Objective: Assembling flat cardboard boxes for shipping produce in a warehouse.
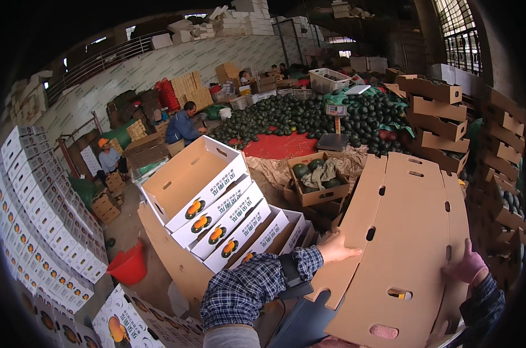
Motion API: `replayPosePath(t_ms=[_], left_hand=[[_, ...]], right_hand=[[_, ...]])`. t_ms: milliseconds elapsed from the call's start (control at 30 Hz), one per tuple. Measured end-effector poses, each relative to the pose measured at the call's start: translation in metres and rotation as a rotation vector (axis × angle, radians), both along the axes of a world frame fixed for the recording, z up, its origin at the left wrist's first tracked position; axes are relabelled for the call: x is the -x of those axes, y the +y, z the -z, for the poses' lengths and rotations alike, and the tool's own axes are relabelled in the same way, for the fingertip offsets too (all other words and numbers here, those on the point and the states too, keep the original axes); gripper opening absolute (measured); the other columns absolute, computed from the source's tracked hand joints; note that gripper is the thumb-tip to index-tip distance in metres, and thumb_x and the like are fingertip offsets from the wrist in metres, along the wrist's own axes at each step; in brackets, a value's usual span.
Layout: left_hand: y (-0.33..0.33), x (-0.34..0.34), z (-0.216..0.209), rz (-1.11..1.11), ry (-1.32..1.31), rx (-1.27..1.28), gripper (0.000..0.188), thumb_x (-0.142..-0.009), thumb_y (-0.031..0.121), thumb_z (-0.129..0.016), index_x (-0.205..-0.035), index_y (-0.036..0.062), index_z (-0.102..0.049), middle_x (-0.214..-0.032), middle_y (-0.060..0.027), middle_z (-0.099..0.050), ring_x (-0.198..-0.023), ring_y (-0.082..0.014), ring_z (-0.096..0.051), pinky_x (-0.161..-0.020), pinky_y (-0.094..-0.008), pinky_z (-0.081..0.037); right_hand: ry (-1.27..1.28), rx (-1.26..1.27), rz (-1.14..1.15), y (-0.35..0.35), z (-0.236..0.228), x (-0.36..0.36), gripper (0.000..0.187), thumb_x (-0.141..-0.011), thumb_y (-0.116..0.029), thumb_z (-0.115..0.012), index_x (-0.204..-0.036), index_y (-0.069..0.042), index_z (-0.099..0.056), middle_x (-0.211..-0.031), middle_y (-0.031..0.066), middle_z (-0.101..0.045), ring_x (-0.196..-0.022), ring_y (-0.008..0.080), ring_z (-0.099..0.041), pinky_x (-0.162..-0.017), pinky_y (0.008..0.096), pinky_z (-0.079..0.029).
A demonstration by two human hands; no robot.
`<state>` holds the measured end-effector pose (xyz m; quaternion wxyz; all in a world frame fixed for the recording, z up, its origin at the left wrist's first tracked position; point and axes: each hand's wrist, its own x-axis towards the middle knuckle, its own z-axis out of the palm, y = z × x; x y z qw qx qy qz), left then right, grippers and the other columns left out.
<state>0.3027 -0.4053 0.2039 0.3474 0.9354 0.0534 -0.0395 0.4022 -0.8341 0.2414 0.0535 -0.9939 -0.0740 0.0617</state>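
Observation:
A large flat brown cardboard box blank, with slots and oval hand holes, stands tilted in front of me. My left hand, bare below a checked sleeve and a black band, grips its left edge, thumb on the face and fingers partly hidden. At the right edge, my right hand in a pink glove holds the blank, one finger pointing up and others hidden behind it. Left of it leans a stack of nested white boxes with orange pumpkin pictures; the top one's brown inside shows.
More white boxes form a wall at left, near a red bucket. Beyond lie an open carton of dark green produce, a scale and a large produce heap. Brown trays stand at right. People sit farther back.

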Motion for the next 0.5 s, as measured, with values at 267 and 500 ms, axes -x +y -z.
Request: replayPosePath(t_ms=[267,500], left_hand=[[-0.058,-0.003,-0.044,0.478,-0.287,-0.108,0.091,-0.076,0.058,-0.075,-0.122,-0.0127,-0.043,-0.102,-0.0217,-0.047,-0.092,-0.0333,-0.056,-0.082,-0.041,-0.05],[-0.027,0.013,-0.063,0.705,-0.519,-0.044,0.056,-0.065,0.043,-0.088,-0.093,0.0049,-0.056,-0.089,-0.007,-0.048,-0.076,-0.0199,-0.053,-0.066,-0.0321,-0.048]], right_hand=[[0.246,-0.306,-0.663,0.037,-0.103,0.05,0.122,-0.045,-0.054,-0.094,-0.141,-0.002,-0.037,-0.101,0.0181,-0.054,-0.086,0.0356,-0.063,-0.073,0.0425,-0.054],[-0.016,-0.727,-0.671,-0.015,-0.038,0.034,0.049,-0.074,-0.047,-0.082,-0.085,-0.005,-0.06,-0.078,0.0032,-0.057,-0.068,0.0166,-0.057,-0.067,0.0284,-0.048]])
